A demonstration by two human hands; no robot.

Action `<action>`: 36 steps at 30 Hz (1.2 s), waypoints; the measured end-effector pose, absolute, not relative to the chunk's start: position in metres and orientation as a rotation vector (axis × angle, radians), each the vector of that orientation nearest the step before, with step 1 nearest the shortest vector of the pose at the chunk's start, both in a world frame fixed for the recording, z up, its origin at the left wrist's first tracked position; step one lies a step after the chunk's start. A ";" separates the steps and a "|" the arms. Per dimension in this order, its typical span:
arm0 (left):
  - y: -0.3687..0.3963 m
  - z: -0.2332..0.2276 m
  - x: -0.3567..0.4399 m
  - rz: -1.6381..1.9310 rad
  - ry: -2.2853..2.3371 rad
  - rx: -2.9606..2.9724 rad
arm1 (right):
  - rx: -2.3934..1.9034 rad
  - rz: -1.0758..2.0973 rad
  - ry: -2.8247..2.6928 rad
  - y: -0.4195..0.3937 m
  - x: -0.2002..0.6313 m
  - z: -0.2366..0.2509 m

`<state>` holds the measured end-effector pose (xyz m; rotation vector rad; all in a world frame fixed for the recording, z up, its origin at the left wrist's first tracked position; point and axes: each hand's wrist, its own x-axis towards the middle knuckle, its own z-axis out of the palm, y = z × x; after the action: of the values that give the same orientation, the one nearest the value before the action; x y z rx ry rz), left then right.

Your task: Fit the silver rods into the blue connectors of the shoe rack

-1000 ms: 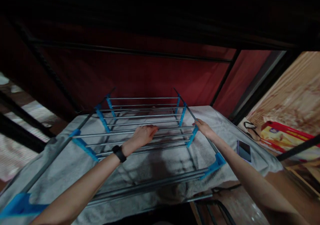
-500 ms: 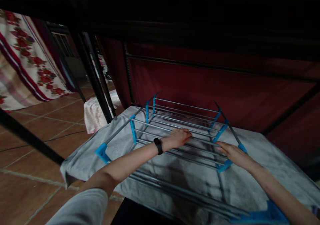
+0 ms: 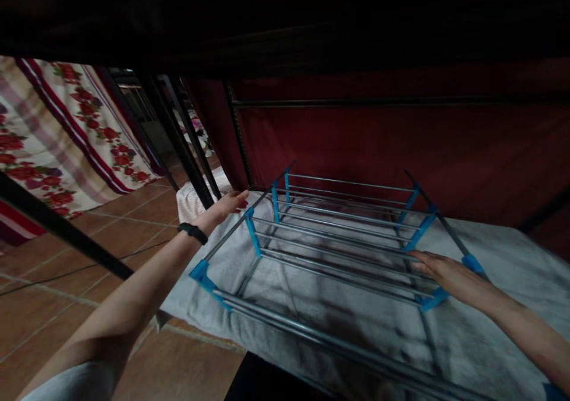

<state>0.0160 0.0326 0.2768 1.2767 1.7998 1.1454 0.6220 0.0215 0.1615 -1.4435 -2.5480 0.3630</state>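
A metal rack with thin silver rods and blue plastic joints (image 3: 421, 234), which looks like a clothes drying rack (image 3: 341, 229), lies on a grey cloth (image 3: 483, 249). My left hand (image 3: 231, 202) is just beyond the rack's left side bar, over the cloth edge. Its fingers are stretched out and hold nothing. A black wristband (image 3: 193, 232) circles that wrist. On the right, my right hand (image 3: 439, 270) has its fingers closed about a rod end beside a blue joint; the palm side is hidden.
Dark metal posts (image 3: 180, 133) stand at the left, and a dark structure hangs low overhead. Dark red fabric (image 3: 356, 145) covers the back behind a horizontal bar. Floral cloth (image 3: 89, 122) hangs at far left above the tiled floor (image 3: 107, 240), where a cable (image 3: 89, 265) runs.
My left hand has left the middle rods and moved left, past the rack's side bar, its fingers opening. My right hand stays at the rod end. The view has shifted a little.
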 end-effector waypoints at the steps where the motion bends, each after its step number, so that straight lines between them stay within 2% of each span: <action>1: 0.032 0.270 0.011 1.087 1.733 1.139 | -1.454 0.368 -2.544 0.021 0.622 0.161; 8: 0.025 0.232 0.026 1.038 1.445 0.831 | -1.469 0.405 -2.474 0.017 0.618 0.165; 36: 0.027 0.225 0.033 1.139 1.345 0.663 | -1.513 0.523 -2.425 0.018 0.621 0.165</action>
<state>0.0329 0.0270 0.2247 0.6628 1.3453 1.1394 0.6215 0.0176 0.1647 -1.5126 -2.4248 0.5227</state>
